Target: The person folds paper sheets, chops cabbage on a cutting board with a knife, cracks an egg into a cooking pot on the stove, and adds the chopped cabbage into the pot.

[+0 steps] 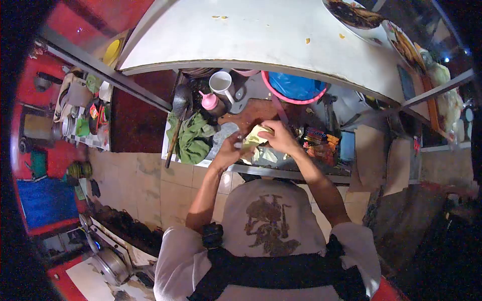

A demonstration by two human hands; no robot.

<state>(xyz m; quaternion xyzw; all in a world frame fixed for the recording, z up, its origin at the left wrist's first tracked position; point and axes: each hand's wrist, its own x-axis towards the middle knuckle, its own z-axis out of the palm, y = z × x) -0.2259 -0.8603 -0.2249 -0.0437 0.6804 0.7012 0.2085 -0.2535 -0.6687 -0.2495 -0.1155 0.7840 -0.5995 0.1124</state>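
A pale yellow piece [257, 136] is held between my two hands over the counter. My right hand [279, 137] grips its upper right side, with the thumb and fingers closed on it. At its lower left is my left hand [230, 151], its fingers bent; a small shiny thing shows near the fingertips, too small to name. Pale yellow scraps [266, 156] lie just below my hands. Behind them is a brown board [251, 114]. A crumpled clear bag [221, 138] lies beside my left hand, next to a green cloth [193, 138].
A white mug [221, 84], a pink-topped bottle [210, 101] and a dark ladle [181, 103] stand or lie at the left. A pink-rimmed basin [296, 98] is behind. Orange packets [321, 148] lie right. The white shelf [271, 42] overhangs the counter.
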